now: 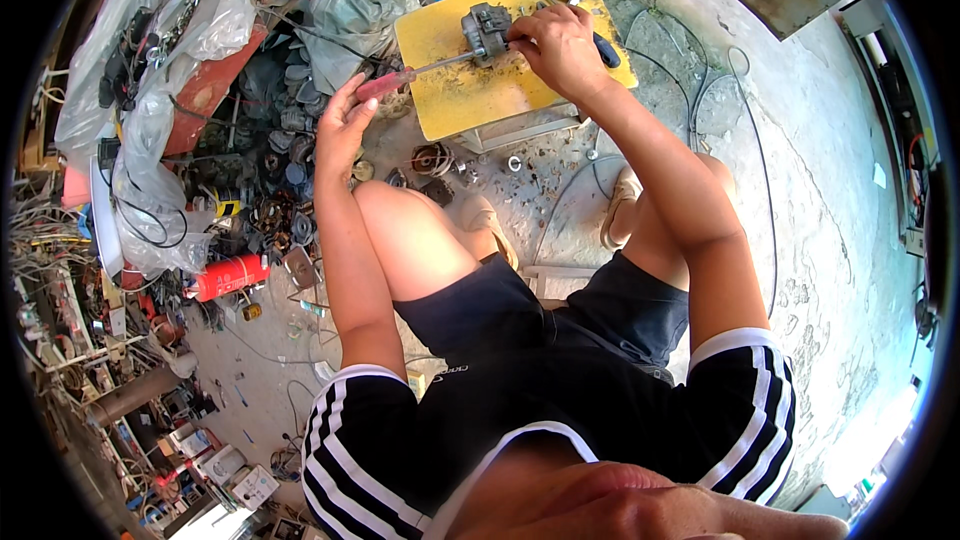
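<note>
My left hand (pixel 345 120) is closed around the red handle of a screwdriver (pixel 385 84). Its long metal shaft points right, and the tip meets the side of a grey metal part (pixel 486 30) that looks like a small carburetor. That part rests on a yellow board (pixel 445 100) on a low stand. From the right, my right hand (pixel 560 45) holds the metal part with bent fingers at its right side; the fingertips are partly hidden. Beside my right hand lies a tool with a dark handle (pixel 606 50), its far end covered by the hand.
Left of the stand, clear plastic bags (pixel 150 180) and heaps of metal parts cover the floor, with a red cylinder (pixel 232 277) among them. A round metal part (pixel 432 159) and small debris lie below the board. Dark cables (pixel 765 180) run across the concrete at right.
</note>
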The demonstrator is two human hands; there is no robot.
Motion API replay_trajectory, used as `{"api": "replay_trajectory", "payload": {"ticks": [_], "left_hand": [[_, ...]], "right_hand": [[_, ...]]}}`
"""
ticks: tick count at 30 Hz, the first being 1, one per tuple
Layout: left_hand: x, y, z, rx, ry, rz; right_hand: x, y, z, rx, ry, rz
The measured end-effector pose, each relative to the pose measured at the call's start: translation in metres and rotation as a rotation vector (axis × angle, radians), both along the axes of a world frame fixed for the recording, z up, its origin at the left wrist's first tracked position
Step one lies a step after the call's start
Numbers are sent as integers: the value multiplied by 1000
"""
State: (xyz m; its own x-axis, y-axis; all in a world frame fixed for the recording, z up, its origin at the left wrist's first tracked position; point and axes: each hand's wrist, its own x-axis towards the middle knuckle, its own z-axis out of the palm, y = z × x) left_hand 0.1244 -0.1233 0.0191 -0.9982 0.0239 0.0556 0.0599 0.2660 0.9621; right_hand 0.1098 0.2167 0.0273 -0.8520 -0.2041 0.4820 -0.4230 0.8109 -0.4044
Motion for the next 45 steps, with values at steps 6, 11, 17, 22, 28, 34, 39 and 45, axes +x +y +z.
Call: {"api": "replay_trajectory", "payload": {"ticks": [6, 11, 17, 22, 28, 34, 39, 45], "left_hand": [[-1, -6, 8, 138, -293, 110], [3, 0, 8, 89, -129, 39], [1, -4, 5, 103, -223, 61], [0, -2, 2, 60, -88, 23], [-1, -8, 5, 92, -205, 47], [2, 2, 7, 95, -118, 64], [0, -3, 9, 181, -257, 140], [1, 2, 2, 92, -40, 29]], "right_hand": [[-1, 0, -2, -10, 16, 3], [-1, 0, 0, -11, 24, 9], [-1, 0, -2, -6, 39, 9], [-1, 0, -3, -7, 34, 6], [-1, 0, -2, -8, 23, 8], [-1, 0, -2, -4, 24, 7], [-2, 0, -3, -2, 29, 4], [-1, 0, -2, -4, 20, 7]]}}
